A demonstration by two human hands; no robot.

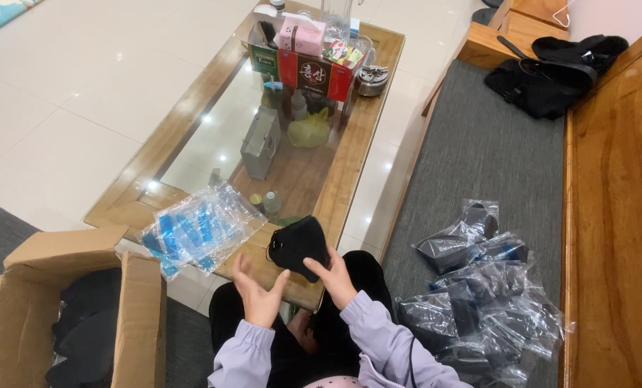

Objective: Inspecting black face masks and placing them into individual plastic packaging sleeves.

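A black mask (297,246) sits just past the person's knees, over the near edge of the coffee table (191,108), held up between both hands. The right hand (333,276) grips it from the 5 o'clock side, fingers curled onto its lower edge. The left hand (258,293) is at the mask's 7 o'clock, palm open and fingers spread and pointing up, fingertips near or just touching the mask's lower left edge; whether it truly has hold cannot be told. Both arms wear lilac sleeves (378,338). At 9 o'clock from the mask, a pile of clear bags with blue print (195,230) lies on the table's near corner. At 8 o'clock from the hands stands an open cardboard box (69,302) with dark things inside. At 3 to 4 o'clock, on the grey bench cushion (479,151), lies a heap of bagged black masks (479,302). Farther up the table, toward 12 o'clock, are a grey box (260,141), a yellow bag (310,129) and a red carton (313,74) with a pink box (301,36) on top. A black bag (551,72) rests at the bench's far end, about 1 o'clock.
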